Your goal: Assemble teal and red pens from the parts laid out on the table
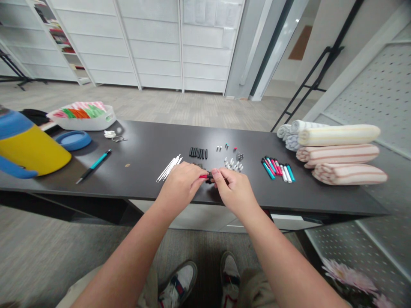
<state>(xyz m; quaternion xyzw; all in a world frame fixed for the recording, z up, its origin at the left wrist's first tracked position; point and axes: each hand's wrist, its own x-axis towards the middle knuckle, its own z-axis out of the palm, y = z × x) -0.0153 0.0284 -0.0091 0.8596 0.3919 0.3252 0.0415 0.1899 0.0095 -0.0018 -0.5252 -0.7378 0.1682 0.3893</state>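
Over the front of the dark table, my left hand [180, 182] and my right hand [233, 188] are closed on the two ends of a red-and-black pen [203, 176]. Fingers cover most of it. Beside my left hand lies a bunch of thin white sticks like pen refills [170, 167]. Just beyond are short black tubes [198, 152] in a row. Small white pointed parts [233, 164] and tiny dark metal pieces [239, 156] sit past my right hand. Farther right is a row of teal, red and white pen barrels [278, 169].
Rolled striped towels [340, 154] are stacked at the table's right end. On the left stand a yellow-and-blue jug [35, 145], a blue lid [73, 140] and a white basket [86, 123] of colourful packets. A teal-and-black pen [94, 166] lies near the jug.
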